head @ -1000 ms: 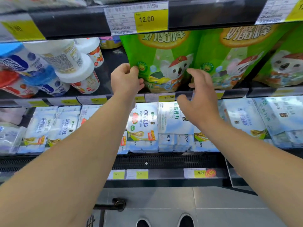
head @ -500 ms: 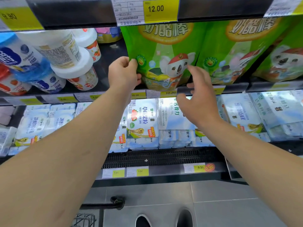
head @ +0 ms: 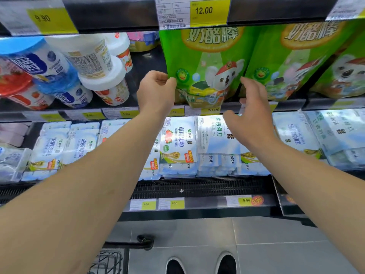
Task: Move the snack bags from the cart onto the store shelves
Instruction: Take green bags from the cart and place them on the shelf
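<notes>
Left hand (head: 157,89) pinching green snack bag (head: 205,64) left edge (on shelf), right hand (head: 250,113) spread, holding nothing

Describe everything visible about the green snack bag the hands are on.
The green snack bag is a glossy plastic-looking pouch printed with a yellow-orange oval of white characters, a cartoon koala in a red cap and a yellowish lower part. It stands upright at the shelf's front edge, its top hidden behind the 12.00 price tag, beside a matching bag on its right. The left hand pinches its lower left edge; the right hand lies with straight fingers at its lower right edge.
</notes>
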Action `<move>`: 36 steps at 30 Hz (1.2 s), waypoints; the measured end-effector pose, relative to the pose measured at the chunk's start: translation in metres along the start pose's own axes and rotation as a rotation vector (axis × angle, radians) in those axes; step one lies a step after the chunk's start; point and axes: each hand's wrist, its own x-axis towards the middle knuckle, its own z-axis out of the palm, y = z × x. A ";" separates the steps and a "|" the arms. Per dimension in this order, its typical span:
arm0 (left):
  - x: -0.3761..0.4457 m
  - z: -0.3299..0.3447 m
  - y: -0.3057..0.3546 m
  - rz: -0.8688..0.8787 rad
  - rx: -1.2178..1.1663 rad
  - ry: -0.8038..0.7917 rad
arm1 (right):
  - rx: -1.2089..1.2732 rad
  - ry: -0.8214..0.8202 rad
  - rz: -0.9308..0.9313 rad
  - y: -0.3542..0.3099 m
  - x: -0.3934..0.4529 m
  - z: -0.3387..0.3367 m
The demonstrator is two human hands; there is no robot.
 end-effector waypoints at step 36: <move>-0.057 0.102 -0.012 0.116 0.229 0.386 | 0.112 0.417 0.198 0.089 0.050 -0.043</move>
